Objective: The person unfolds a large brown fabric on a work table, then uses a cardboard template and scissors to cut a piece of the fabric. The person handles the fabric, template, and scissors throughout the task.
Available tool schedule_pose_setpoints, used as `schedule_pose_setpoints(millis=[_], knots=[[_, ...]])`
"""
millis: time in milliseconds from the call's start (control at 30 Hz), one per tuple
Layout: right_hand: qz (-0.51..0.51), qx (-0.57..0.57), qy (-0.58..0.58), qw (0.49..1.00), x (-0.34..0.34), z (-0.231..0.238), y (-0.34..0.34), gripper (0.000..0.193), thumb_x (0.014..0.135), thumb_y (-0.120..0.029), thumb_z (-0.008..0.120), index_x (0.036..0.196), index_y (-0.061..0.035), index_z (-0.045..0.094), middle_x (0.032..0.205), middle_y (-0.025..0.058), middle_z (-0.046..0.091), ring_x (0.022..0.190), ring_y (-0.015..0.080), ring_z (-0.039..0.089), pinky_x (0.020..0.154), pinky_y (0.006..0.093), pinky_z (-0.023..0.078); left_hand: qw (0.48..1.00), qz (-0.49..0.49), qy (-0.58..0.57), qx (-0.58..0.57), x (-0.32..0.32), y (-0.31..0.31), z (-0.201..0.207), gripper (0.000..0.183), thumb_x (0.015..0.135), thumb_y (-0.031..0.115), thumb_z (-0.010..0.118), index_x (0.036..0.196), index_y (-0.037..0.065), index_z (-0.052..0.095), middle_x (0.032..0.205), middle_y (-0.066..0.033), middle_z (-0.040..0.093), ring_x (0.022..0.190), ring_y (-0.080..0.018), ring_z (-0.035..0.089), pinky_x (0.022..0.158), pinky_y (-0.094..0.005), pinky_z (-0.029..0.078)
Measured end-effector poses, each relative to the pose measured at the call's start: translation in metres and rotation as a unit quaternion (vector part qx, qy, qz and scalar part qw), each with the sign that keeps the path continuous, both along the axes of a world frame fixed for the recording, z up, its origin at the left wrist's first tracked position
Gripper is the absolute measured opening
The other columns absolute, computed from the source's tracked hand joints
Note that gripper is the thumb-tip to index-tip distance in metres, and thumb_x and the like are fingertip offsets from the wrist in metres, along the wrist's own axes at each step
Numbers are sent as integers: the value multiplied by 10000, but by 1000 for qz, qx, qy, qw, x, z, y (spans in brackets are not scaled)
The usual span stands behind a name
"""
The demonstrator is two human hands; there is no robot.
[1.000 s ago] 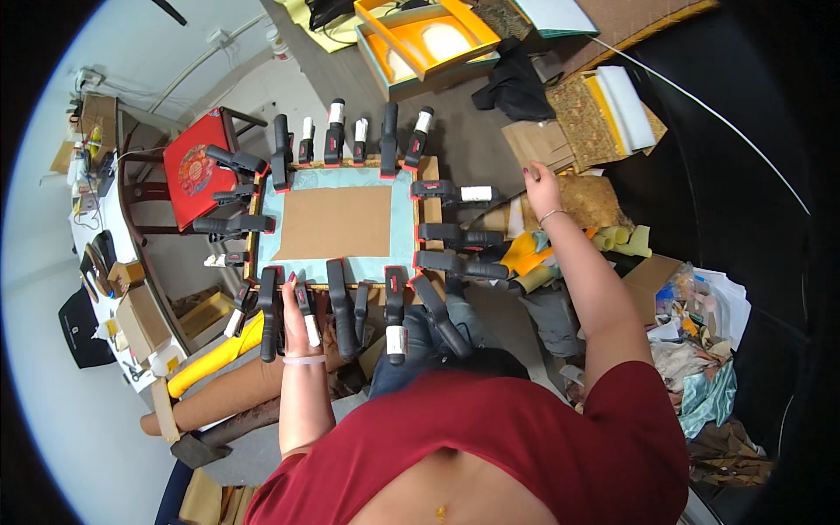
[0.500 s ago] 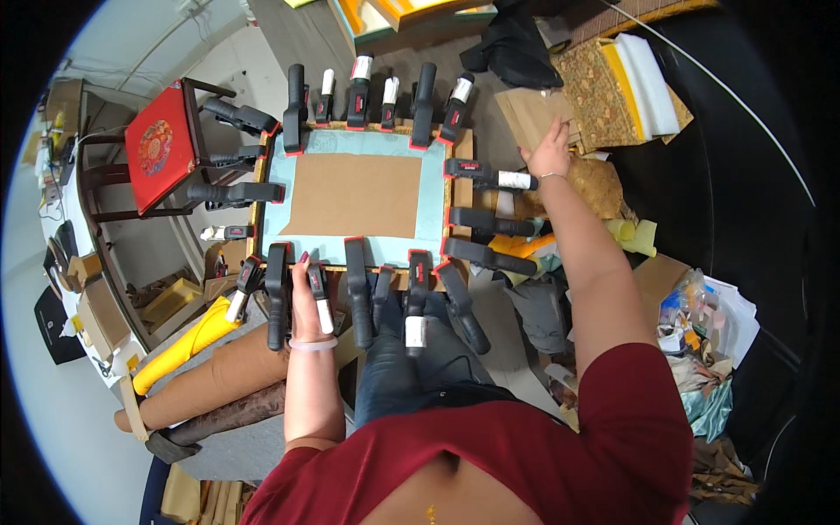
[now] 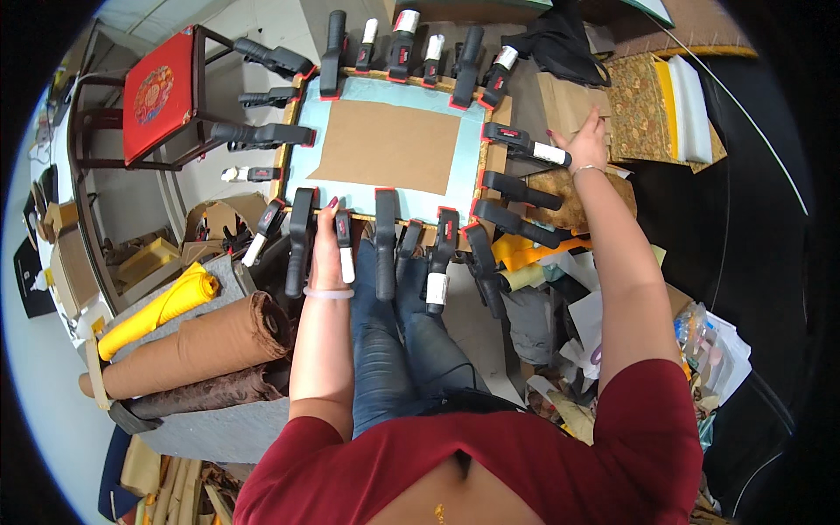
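A rectangular board with pale blue cloth (image 3: 302, 131) on it has a brown sheet (image 3: 385, 144) lying in its middle. Black clamps with red pads (image 3: 385, 241) grip its rim on all sides, some with white handle ends. My left hand (image 3: 327, 254) holds the near edge between two clamps, thumb on top, fingers hidden below. Off the board's right side, my right hand (image 3: 584, 144) spreads its fingers at brown paper sheets (image 3: 564, 105); whether it presses on them is unclear. A white-ended clamp (image 3: 547, 154) reaches close to that hand's wrist.
A red-seated chair (image 3: 157, 92) stands at the far left. Fabric rolls, one yellow (image 3: 166, 306) and one brown (image 3: 201, 346), lie at the near left. Right of the paper is a patterned piece with white foam (image 3: 689, 109). Scraps (image 3: 569, 341) are piled along the right.
The clamped board has shifted right and farther up in view, my left hand with it. The whole view has also shifted. My right hand stays by the brown paper, fingers spread.
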State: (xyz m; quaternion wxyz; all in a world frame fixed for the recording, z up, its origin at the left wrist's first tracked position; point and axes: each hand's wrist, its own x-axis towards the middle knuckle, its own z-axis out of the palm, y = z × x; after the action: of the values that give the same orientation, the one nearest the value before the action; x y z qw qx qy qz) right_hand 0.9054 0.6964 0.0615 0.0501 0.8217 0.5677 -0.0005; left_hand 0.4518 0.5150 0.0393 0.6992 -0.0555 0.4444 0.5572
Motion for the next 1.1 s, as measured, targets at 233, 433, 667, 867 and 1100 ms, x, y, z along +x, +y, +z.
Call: schedule_pose_setpoints(millis=[233,433,667,867,1100], knots=[[53,38,49,997,-8,9,-21,1182,782,-539,834,1620,-40,166,1588,304,340,1441,445,405,1178,463,378,1000,11,1,-8,3,-4,-36,437,929,310,735,1258,42,628,1084,-65,684,962,-180,684,874,-323,570],[108,19,98,989,-1,26,-54,917,914,-195,757,1621,-43,194,1638,253,293,1474,408,376,1200,428,360,999,-11,-30,4,5,1,-50,359,951,295,722,1201,44,664,1055,-51,685,921,-154,673,837,-306,562],[21,139,260,955,-17,18,-111,616,1011,-102,606,1572,-49,358,1478,234,512,1327,359,547,1101,418,449,999,-14,27,-20,2,10,-32,305,954,298,719,1145,61,691,1001,-31,686,882,-130,653,783,-291,545],[4,195,436,878,-22,2,-157,490,1083,-117,506,1538,12,377,1481,214,534,1388,285,520,1125,367,428,992,-70,86,-53,-3,28,-1,321,916,423,736,976,110,700,848,5,639,771,-127,609,712,-287,497],[-296,103,564,764,-60,-3,-186,546,1094,-392,502,1461,10,472,1323,179,653,1191,251,656,1020,361,504,990,-110,82,-22,-12,40,2,343,942,432,712,990,93,706,857,2,640,785,-123,598,734,-284,491]])
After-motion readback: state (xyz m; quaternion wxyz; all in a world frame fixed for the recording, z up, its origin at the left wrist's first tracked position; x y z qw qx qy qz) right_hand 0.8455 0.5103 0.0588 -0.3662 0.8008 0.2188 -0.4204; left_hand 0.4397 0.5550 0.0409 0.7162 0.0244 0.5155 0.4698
